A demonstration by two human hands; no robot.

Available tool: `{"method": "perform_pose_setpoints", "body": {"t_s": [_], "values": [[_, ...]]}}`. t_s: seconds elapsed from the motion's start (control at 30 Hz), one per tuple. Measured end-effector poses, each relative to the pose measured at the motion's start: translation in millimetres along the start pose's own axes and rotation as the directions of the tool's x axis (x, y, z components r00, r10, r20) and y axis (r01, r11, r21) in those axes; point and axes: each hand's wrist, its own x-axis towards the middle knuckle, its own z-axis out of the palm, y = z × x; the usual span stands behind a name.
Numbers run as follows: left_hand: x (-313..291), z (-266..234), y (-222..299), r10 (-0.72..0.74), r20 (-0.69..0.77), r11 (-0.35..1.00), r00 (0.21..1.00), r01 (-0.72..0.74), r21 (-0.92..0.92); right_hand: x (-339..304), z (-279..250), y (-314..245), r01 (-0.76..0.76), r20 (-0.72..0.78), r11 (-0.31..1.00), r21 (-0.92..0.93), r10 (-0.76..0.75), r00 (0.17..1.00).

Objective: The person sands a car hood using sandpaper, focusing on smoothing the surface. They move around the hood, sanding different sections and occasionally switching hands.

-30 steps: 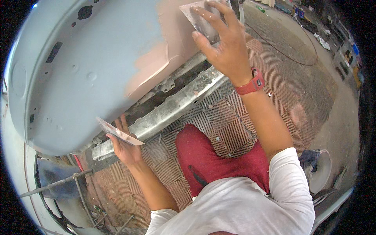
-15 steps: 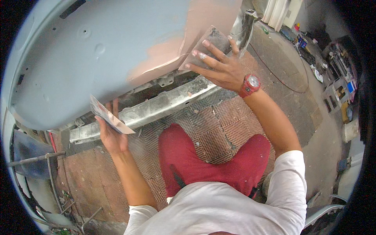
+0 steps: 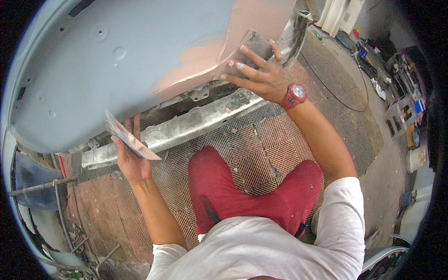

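A large blue-grey car body panel [image 3: 93, 60] fills the upper left, with pink body filler [image 3: 198, 63] spread over its right part. My right hand [image 3: 263, 79] presses a thin, dark-smeared flat spreader [image 3: 254, 44] against the filler near the panel's lower right edge. Its fingers are splayed over the spreader, thumb side hidden. Below the panel's near left edge, my left hand [image 3: 134, 163] grips a thin flat plate [image 3: 128, 140] between thumb and fingers. The plate is tilted and carries some pink filler and grey smears.
Under the panel runs a dusty metal crossbar [image 3: 186, 126]. Ribbed mats [image 3: 280, 135] cover the floor before my knees. A metal pipe frame [image 3: 58, 186] stands at left. A thin hose [image 3: 322, 88] curves along the right, near a white bucket [image 3: 416, 160] and scattered tools.
My right hand and the spreader have slid slightly left and nearer across the filler. The left hand keeps its grip on the plate, almost still. The whole view has shifted a little.
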Motion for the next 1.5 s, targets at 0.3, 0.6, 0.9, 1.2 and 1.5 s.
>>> {"method": "perform_pose_setpoints", "body": {"t_s": [0.3, 0.6, 0.9, 1.2, 1.5], "values": [[0.6, 1.8, 0.2, 0.007, 0.045, 1.0, 0.999, -0.009, 0.027, -35.6, 11.8, 29.4, 0.076, 0.037, 0.991, -0.107, -0.072, 0.997], [1.5, -11.7, 2.8, -0.016, 0.124, 1.0, 0.992, 0.014, 0.02, -69.8, -3.7, 54.7, 0.021, 0.153, 0.979, -0.201, 0.01, 0.988], [-2.7, 3.5, -1.0, 0.01, 0.071, 0.999, 0.997, -0.013, 0.053, 32.9, -76.2, 27.4, -0.581, -0.103, 0.688, 0.435, 0.679, 0.727], [0.0, -1.7, -3.6, -0.01, 0.039, 1.0, 0.999, 0.01, 0.006, 109.6, -112.2, 19.1, -0.555, -0.003, 0.791, 0.255, 0.575, 0.818], [-2.7, 14.9, -3.9, 0.015, -0.05, 0.999, 0.999, -0.012, 0.047, 76.0, -78.1, 6.3, -0.553, -0.026, 0.821, 0.143, 0.562, 0.827]]}}
